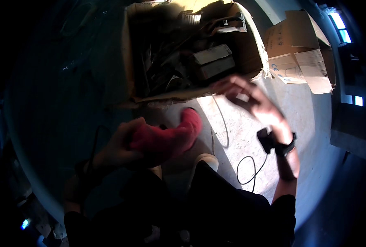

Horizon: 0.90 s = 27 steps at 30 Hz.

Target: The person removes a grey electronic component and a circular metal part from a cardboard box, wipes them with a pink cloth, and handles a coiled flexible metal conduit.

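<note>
A soft-looking red thing point(176, 138), bent into a curve with a small dark spot at its far end, is gripped at its near left side by my left hand point(127, 140). Its exact kind cannot be made out. My right hand point(248, 99) is blurred by motion by the near right edge of a large open cardboard box point(170, 99). Its fingers reach out to the left, a gap shows between them and the thumb, and nothing is seen in them. Inside the box, a smaller carton point(213, 61) lies among dark, jumbled items that shadow mostly hides.
To the right of the large box stands another cardboard box point(294, 53) with raised flaps. A black strap with a small device point(275, 142) is on my right wrist, and a thin cable point(245, 181) loops below it. My shoes point(207, 159) are on the sunlit floor point(248, 144).
</note>
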Motion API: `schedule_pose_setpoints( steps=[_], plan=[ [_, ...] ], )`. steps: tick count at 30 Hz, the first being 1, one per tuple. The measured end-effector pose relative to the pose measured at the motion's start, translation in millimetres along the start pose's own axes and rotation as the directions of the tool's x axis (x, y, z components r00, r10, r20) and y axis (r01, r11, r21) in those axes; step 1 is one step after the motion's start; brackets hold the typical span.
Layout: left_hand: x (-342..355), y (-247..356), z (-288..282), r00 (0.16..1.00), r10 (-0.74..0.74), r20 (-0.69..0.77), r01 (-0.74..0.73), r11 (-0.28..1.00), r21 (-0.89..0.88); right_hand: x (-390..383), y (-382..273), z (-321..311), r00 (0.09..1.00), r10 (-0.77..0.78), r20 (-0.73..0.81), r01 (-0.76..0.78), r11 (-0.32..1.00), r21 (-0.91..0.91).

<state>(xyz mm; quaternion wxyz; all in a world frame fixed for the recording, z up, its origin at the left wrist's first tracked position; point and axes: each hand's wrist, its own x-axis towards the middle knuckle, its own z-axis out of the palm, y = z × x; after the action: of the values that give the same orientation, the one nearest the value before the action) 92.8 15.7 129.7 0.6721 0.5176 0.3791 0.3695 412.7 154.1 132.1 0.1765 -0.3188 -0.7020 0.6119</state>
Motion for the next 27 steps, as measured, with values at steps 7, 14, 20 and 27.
schedule_pose_setpoints(
  steps=[7, 14, 20, 27],
  plan=[
    [0, 8, 9, 0.998, -0.023, -0.053, 0.027, 0.997, 0.077, 82, 24, -50, 0.988, 0.036, 0.148, 0.117, 0.444, -0.889],
    [2, 14, 10, 0.997, -0.037, -0.071, 0.049, 0.985, 0.167, 102, 75, -39, 0.996, -0.012, 0.09, 0.091, 0.154, -0.984],
    [-2, 9, 10, 0.991, -0.089, -0.095, 0.109, 0.969, 0.223, 111, 90, -42, 0.997, -0.041, 0.067, 0.07, 0.059, -0.996],
    [-4, 0, 10, 0.989, -0.036, -0.142, 0.061, 0.983, 0.172, 89, 34, -40, 0.982, -0.185, -0.037, -0.03, 0.039, -0.999]
  ],
)
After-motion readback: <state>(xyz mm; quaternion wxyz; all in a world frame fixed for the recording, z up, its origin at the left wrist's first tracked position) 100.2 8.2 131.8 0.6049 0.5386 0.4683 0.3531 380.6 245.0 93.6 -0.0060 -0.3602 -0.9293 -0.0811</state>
